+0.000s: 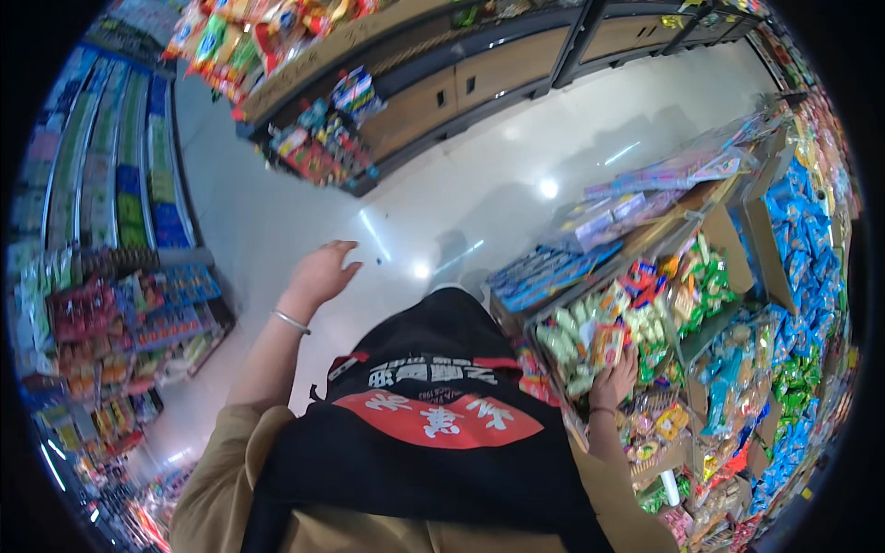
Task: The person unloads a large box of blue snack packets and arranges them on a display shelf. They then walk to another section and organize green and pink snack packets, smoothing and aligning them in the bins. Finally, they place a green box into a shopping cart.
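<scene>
My left hand (323,275) hangs in the air over the pale floor, holding nothing, its fingers slightly apart and a bangle on the wrist. On the other side, my right hand (619,379) reaches into a display bin of bagged snacks. Its fingers are around the lower edge of a small red and yellow snack packet (608,344). Pale green wrapped packets (563,345) lie left of that hand. Green and orange snack bags (705,273) fill the section farther along. Clear packs of yellow and pink sweets (657,422) sit below the hand.
Blue snack bags (795,242) are heaped along the far right. Flat blue boxes (550,273) line the bin's outer edge. A shelf unit with wooden doors (477,83) stands across the aisle floor (484,173). Stocked shelves (114,152) run along the left.
</scene>
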Tool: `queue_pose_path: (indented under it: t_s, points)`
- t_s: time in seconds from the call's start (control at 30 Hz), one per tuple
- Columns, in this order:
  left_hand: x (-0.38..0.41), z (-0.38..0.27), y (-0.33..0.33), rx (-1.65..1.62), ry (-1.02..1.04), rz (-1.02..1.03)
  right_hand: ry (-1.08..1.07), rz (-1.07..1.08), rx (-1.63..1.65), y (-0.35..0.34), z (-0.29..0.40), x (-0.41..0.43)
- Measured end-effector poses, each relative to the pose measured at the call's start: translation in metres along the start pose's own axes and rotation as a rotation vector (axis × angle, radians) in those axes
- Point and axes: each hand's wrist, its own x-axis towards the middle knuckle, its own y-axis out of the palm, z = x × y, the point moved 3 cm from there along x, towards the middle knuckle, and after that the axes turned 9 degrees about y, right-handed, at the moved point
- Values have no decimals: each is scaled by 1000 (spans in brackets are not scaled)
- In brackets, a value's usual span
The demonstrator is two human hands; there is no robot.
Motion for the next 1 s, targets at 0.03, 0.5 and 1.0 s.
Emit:
queue_pose_path:
  t_s: [0.03,0.5,1.0]
  points:
    - [36,-7,-10,-28,54,27,46,46,-20,2,0,2]
    - [335,-92,-70,47,521,433,518,145,203,-49,13,17]
    - [665,-219,-90,-67,798,565,372,-276,413,-55,205,379]
